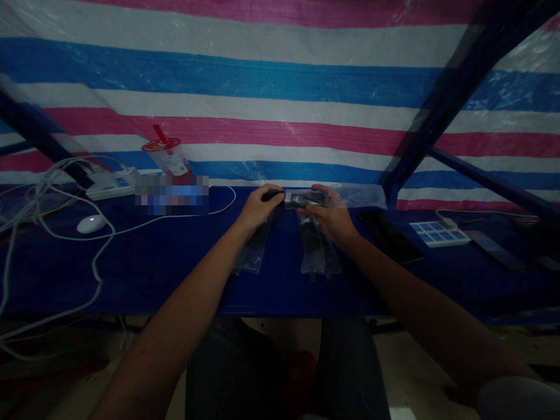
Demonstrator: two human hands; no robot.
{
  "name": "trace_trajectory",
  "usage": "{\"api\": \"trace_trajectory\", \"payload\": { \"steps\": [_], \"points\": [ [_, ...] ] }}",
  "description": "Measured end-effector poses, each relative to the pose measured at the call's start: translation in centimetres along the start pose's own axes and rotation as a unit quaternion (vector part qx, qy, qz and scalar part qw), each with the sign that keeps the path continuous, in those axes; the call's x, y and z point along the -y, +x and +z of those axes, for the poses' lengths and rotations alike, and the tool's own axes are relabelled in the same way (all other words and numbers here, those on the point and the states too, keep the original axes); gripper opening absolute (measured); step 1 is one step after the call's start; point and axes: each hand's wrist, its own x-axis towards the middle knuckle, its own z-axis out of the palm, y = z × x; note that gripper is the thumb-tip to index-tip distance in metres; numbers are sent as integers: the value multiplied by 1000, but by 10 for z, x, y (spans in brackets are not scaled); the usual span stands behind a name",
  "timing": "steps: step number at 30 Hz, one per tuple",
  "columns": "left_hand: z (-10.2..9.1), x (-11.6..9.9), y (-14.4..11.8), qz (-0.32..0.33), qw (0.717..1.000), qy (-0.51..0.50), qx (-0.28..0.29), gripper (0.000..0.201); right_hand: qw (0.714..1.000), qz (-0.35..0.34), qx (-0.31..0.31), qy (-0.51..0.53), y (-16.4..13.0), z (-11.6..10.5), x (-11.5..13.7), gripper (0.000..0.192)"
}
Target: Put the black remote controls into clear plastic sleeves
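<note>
My left hand (259,205) has its thumb and fingers closed on a dark piece (272,196); whether it joins the packet beside it, I cannot tell. My right hand (333,217) pinches that packet (301,199), dark with a pale label, thumb on the near side and fingers on the far side. It sits between both hands, over the far part of the blue table (175,274). Clear plastic film (361,195) sticks out past the right hand.

Nearer me, one clear bag (250,259) lies under the left wrist and more clear bags (312,254) lie below the right hand. The slick film could let the packet slip if the pinch loosens, and a dragging wrist might shift those bags.

Just right of the right forearm is a black flat device (389,235); a wide elbow swing could knock it. Farther left, a white cable (98,265) loops around a white mouse (91,224); snagging it could tug things along. Behind stands a cup with a red straw (170,160), a spill risk if bumped.
</note>
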Motion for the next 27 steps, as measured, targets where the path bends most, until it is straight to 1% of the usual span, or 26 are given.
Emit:
{"api": "trace_trajectory", "payload": {
  "steps": [2,4,7,11,15,18,21,24,27],
  "points": [
    [0,2,1,26,999,15,-13,16,1000,-6,9,-16,0,-1,-2,54],
    [-1,4,2,36,999,16,-17,11,999,-12,17,-25,1,-2,-3,51],
    [-2,5,2,32,999,13,-23,10,999,-19,25,-24,1,-2,-3,49],
    [-3,7,3,29,998,9,-58,10,999,-13,27,-27,1,-1,-5,57],
    [-2,8,4,7,995,-44,-95,10,998,-22,23,-57,1,0,-5,53],
    [-1,7,3,-25,992,-74,-101,10,996,-34,26,-76,2,-2,-4,49],
    [-2,5,2,-56,990,-74,-107,10,995,-45,24,-88,4,-5,-4,48],
    [-4,4,2,-63,989,-68,-117,11,994,-44,-4,-101,6,-6,-3,47],
    [-5,3,3,-81,985,-82,-131,10,994,-35,-31,-103,5,-6,-3,51]
  ]
}}
